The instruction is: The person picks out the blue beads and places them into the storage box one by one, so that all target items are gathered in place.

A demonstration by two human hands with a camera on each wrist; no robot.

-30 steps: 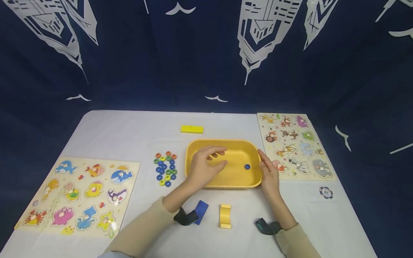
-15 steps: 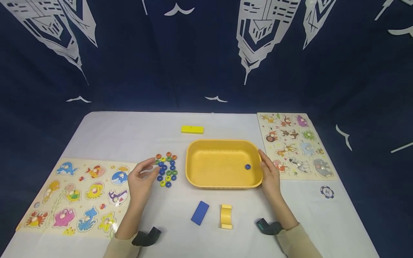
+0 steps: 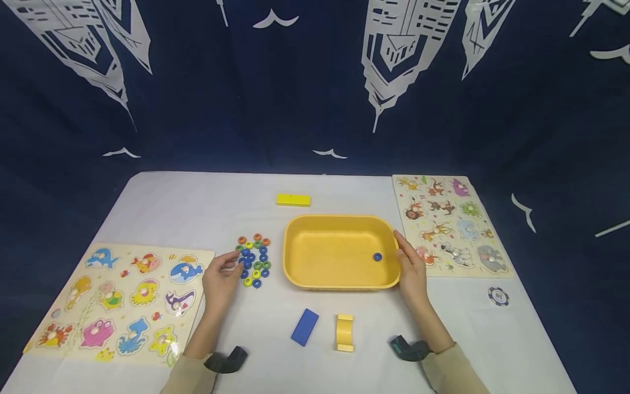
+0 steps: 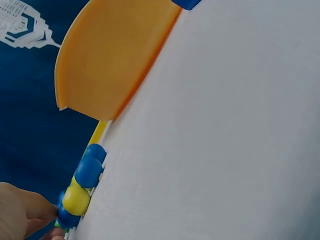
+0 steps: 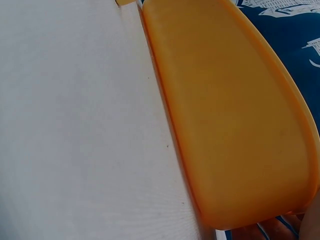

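My left hand (image 3: 221, 279) is at the left edge of a cluster of small ring beads (image 3: 257, 265) in blue, green, yellow and orange. Its thumb and fingertips pinch a blue bead (image 4: 67, 218) there, beside a yellow bead (image 4: 76, 200). A shallow yellow tray (image 3: 339, 219) stands to the right of the cluster, with one blue bead (image 3: 377, 256) lying inside. Against the tray's right end rests my right hand (image 3: 412, 273), its fingers fairly straight along the outer wall. In the right wrist view, the tray wall (image 5: 240, 125) hides most of that hand.
Animal puzzle boards lie at left (image 3: 120, 303) and right (image 3: 448, 227). A yellow block (image 3: 293, 200) is behind the tray; a blue block (image 3: 304, 327) and a yellow curved block (image 3: 344, 332) are in front. A numbered chip (image 3: 499, 296) lies at the right.
My left hand has gone from over the tray leftward to the bead cluster, then slid slightly right onto a blue bead. My right hand has stayed at the tray's right end.
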